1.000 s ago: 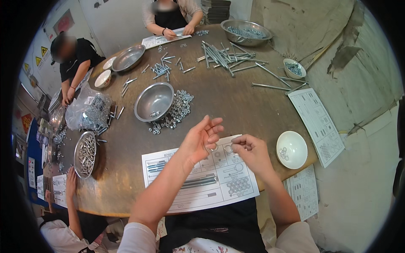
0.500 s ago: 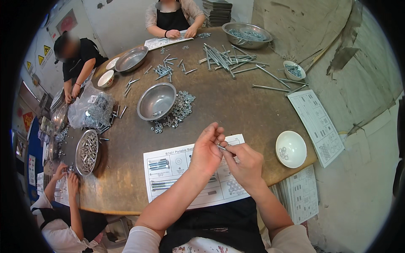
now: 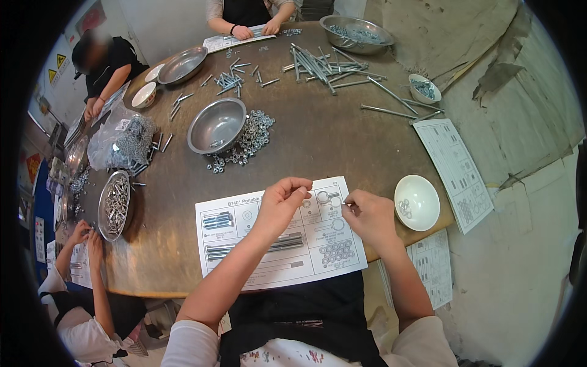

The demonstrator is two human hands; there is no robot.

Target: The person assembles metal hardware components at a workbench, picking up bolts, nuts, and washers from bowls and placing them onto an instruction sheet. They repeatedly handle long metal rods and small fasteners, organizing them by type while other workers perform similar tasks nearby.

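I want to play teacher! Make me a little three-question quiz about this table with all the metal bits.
1. True or false: the left hand and the right hand are both over the printed sheet.
2. The pile of loose nuts lies right beside which thing?
A. the small white bowl
B. the steel bowl in the middle of the table
C. the clear plastic bag
3. Fill in: the small white bowl near the right hand holds a few small metal ____.

Key:
1. True.
2. B.
3. Nuts; they look like little rings, though they are too small to be sure.
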